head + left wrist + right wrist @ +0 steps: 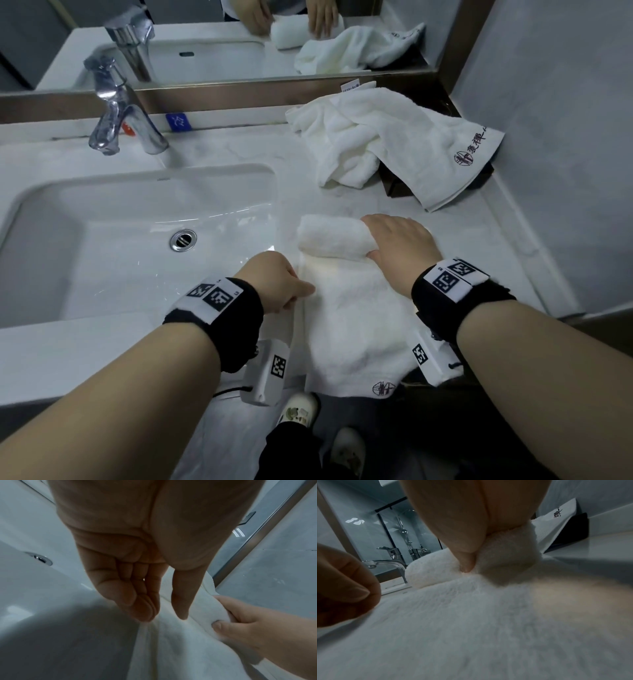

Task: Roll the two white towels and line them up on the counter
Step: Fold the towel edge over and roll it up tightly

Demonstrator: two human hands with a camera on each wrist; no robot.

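Observation:
A folded white towel (352, 325) lies flat on the counter (479, 233) right of the sink, with its far end rolled into a thick roll (334, 240). My right hand (371, 241) grips the roll's right end, fingers over the top and thumb (467, 563) tucked into its near side. My left hand (291, 279) hovers at the towel's left edge, fingers (147, 609) hanging loosely and holding nothing. The second white towel (387, 137), with a dark logo, lies crumpled at the back right corner.
A white sink (137, 174) with a chrome faucet (116, 113) takes up the left. The crumpled towel partly covers a dark box (397, 181). A mirror (239, 41) runs along the back and a grey wall (565, 137) bounds the right. The near towel end overhangs the counter's front edge.

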